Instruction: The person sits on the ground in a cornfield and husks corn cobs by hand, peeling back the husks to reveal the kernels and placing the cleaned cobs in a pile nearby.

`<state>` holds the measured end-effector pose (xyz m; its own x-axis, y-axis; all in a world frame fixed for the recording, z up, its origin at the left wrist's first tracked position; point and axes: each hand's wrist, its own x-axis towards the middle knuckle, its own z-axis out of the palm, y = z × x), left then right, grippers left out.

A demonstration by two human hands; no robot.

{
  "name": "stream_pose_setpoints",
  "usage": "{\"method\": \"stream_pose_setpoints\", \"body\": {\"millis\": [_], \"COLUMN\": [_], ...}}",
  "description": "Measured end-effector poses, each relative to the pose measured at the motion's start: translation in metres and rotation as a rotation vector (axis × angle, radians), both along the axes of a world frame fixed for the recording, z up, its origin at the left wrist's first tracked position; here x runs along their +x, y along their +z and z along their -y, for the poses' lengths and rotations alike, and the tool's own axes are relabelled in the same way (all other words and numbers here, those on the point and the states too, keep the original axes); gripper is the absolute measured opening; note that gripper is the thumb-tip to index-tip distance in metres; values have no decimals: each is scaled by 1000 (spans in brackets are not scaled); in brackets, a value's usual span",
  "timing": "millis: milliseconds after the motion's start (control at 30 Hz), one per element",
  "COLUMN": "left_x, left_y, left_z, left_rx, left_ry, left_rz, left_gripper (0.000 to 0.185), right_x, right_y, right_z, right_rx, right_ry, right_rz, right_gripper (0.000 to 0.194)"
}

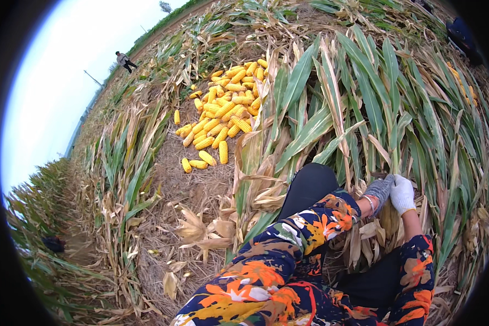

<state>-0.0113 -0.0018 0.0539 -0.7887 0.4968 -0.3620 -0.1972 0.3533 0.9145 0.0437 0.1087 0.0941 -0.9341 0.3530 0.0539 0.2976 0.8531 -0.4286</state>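
Observation:
My left hand (377,193), in a grey knit glove with a bracelet at the wrist, is closed around something at the base of a corn stalk. Touching it on the right is my right hand (401,194) in a white glove, its fingers bent at the same spot. Between and below the hands hangs a corn ear in dry husk (389,222), partly hidden. A green-leaved corn stalk (395,157) rises above them. What exactly each hand grips is hard to tell. Husked yellow corn cobs (224,108) lie heaped on the ground at upper left.
Cut corn stalks (362,81) lie thickly in front and to the right. An opened dry husk (205,230) lies left of my knee. More cobs (464,87) show at far right. A person (125,61) stands in the distance. Another row of stalks (122,163) lies left.

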Motion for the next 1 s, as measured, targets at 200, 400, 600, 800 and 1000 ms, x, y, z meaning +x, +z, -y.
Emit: {"method": "stream_pose_setpoints", "body": {"millis": [200,400,600,800,1000], "left_x": [-9,-12,-27,-23,-16], "left_y": [17,10,-21,7,27], "left_z": [8,21,27,33,32], "left_rx": [-248,-293,63,-54,71], "left_ry": [-297,-525,-242,-82,221], "left_rz": [-159,-697,-191,81,462], "left_gripper": [60,40,58,50,50], "right_x": [0,19,28,60,117], "right_y": [-32,-15,11,34,57], "right_z": [-14,-15,3,18,16], "right_rx": [-513,-1072,-1361,-1443,-1336], "right_ry": [-259,-557,-544,-589,-414], "right_rz": [-255,-459,-544,-454,-65], "right_gripper": [25,23,15,15,22]}}
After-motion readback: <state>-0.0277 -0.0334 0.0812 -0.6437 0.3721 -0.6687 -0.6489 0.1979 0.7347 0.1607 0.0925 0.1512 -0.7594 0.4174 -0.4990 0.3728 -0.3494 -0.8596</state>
